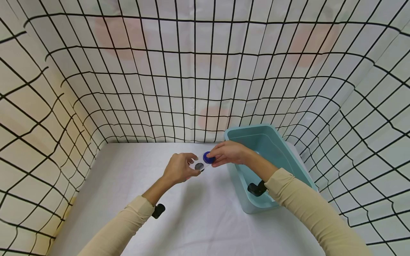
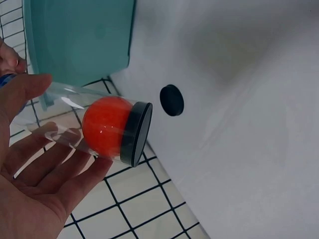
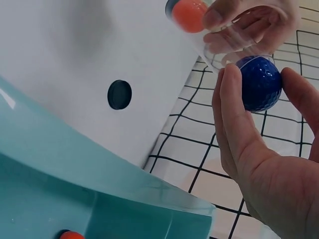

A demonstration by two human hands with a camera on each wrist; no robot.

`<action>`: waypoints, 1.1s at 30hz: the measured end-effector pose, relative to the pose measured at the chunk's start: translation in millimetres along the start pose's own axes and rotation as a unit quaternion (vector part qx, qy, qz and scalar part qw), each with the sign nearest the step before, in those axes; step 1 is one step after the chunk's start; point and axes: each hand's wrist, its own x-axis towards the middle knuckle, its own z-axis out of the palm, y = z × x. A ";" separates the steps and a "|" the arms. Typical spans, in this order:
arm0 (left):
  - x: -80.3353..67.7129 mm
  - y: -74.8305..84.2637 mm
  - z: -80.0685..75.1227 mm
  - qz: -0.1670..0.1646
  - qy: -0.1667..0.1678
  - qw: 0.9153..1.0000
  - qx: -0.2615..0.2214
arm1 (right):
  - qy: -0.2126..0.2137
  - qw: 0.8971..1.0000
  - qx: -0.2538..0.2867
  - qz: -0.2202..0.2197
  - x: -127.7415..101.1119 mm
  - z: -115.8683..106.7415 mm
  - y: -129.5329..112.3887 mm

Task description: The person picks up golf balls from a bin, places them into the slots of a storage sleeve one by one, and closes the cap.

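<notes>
Tube and balls, both hands engaged.
My left hand (image 1: 180, 168) grips the clear tube (image 2: 87, 130); my right hand (image 1: 228, 153) pinches the blue ball (image 3: 260, 82) — misaligned, it could drop.

The head view looks forward and down from above onto the white worktop (image 1: 198, 220), wide enough to take in both sleeves, the teal bin (image 1: 272, 142) and the gridded backdrop (image 1: 192, 71). The left wrist view sits very close under the left hand (image 2: 30, 189), facing along the palm at a clear tube (image 2: 70, 124) with an orange ball (image 2: 105, 125). The right wrist view is equally close, looking past the right hand (image 3: 269, 179) at a blue ball (image 3: 259, 82). All three share the tube; both wrist views also catch the bin, the grid and a dark round thing (image 3: 119, 94), perhaps a cap.
</notes>
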 end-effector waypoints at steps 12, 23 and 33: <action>-1.4 -0.1 0.1 -0.013 -0.007 1.000 0.010 | -0.002 1.000 -0.008 0.005 -3.0 -5.6 -0.5; -1.9 1.3 -0.2 -0.006 0.003 1.000 0.010 | -0.006 1.000 -0.013 -0.005 -2.4 -6.2 1.4; -2.2 -0.3 1.3 0.004 0.011 1.000 0.007 | -0.004 1.000 -0.025 -0.005 1.6 -3.3 2.7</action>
